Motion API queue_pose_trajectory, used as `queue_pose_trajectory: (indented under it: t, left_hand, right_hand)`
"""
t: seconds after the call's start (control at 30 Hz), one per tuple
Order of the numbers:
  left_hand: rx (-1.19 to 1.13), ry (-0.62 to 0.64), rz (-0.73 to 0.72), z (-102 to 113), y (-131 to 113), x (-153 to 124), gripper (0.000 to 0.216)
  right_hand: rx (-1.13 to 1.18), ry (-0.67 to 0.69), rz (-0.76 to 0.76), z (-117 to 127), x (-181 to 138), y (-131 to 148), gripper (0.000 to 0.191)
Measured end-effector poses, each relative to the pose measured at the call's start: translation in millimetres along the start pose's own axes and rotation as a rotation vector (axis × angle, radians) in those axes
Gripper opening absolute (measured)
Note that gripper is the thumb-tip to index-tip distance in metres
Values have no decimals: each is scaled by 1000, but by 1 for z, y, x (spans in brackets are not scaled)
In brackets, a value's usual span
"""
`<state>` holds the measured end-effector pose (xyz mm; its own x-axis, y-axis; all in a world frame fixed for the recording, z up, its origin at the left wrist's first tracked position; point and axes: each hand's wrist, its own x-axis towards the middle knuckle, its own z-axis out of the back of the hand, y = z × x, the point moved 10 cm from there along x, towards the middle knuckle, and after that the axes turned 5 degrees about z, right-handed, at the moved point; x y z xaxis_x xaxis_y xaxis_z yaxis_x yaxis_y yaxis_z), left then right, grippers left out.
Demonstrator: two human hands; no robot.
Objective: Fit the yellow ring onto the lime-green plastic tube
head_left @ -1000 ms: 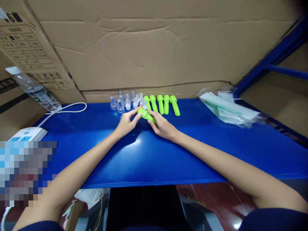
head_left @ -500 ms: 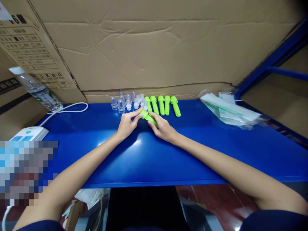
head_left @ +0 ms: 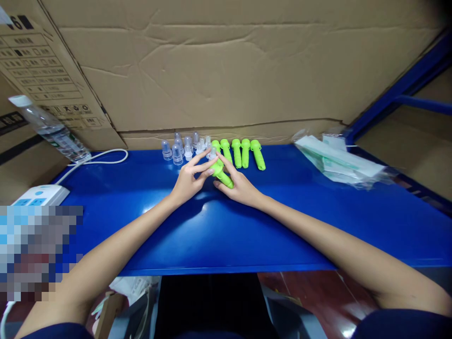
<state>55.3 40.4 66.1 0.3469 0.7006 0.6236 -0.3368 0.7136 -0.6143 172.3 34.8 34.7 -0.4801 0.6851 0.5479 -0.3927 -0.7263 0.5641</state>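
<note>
Both hands are working together at the far middle of the blue table (head_left: 282,221), where a clear cap is being fitted onto the end of a green tube (head_left: 222,175). The right hand (head_left: 240,187) is gripping the tube's lower body, fingers closed around it, and is holding it tilted with its upper end pointing far and left. The left hand (head_left: 187,181) is pinching a small clear cap (head_left: 212,151) against that upper end with thumb and forefinger, while its other fingers are fanning out loosely; whether the cap is fully seated cannot be told at this size. The step in hand is judged to be the joining of cap and tube, and the next move is judged to call for a steady push or twist along the tube's axis, the right hand bracing against it. Both forearms are reaching forward from the near edge and converging, wrists low over the table. Just beyond the hands, a cluster of loose clear caps (head_left: 180,149) is standing at far left, and a row of green tubes (head_left: 243,153) is lying side by side to its right. Packets in clear wrap (head_left: 339,162) are lying well apart at far right.
</note>
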Motion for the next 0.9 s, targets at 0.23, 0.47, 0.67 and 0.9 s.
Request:
queue_pose_trajectory:
  t: [0.23, 0.47, 0.67, 0.9]
  left_hand:
    - [-62, 56, 55, -6, -1, -1, 38]
    - [-1, 30, 123, -4, -1, -1, 39]
    - [11, -48, 160, 0, 5, -3, 34]
    - [-33, -63, 218, 3, 12, -2, 32]
  right_hand:
    - [182, 60, -80, -9, -2, -12, 69]
    - [367, -16, -196, -10, -5, -14, 65]
    - [413, -41, -213, -10, -5, -14, 65]
    - [473, -7, -240, -15, -7, -19, 67]
